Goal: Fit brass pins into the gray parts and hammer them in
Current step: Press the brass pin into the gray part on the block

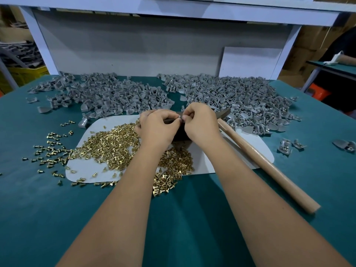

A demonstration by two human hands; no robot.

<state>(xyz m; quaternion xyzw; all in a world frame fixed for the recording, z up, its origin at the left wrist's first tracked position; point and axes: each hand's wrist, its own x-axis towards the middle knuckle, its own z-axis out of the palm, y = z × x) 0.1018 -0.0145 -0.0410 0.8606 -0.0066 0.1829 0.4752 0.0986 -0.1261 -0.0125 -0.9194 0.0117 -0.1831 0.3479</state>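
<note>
Left hand: the left hand (157, 125) sits at mid-frame, fingers curled, its fingertips (178, 120) pinching a small gray part (179, 118) at the point where both hands meet.
Right hand: the right hand (200, 123) faces it from the right, thumb and forefinger pinched at the same spot; whether a brass pin is between them cannot be told, it is too small and hidden.
Key relation: the gray part lies directly between the two sets of fingertips, so the fit runs left to right across the frame, the right hand closing toward the left.
Support under the hands: a dark block (181, 134) lies just below the wrists on the white mat (256, 149), partly hidden.
Brass pins: the loose heap of brass pins (115, 143) spreads over the mat to the lower left of the hands, nearer the left hand, with strays on the green worktop (57, 209).
Gray parts supply: two big piles, the left pile (107, 91) in the upper left and the right pile (242, 93) in the upper right, both beyond the hands.
Hammer: the hammer (265, 160) lies untouched, its wooden handle running from just right of the right hand down toward the lower right, its long axis diagonal.
Nearer hand for hammering: the right hand, judging by the handle lying beside that wrist.
Step in hand: probably seating a pin by finger, with hammering not yet begun.
</note>
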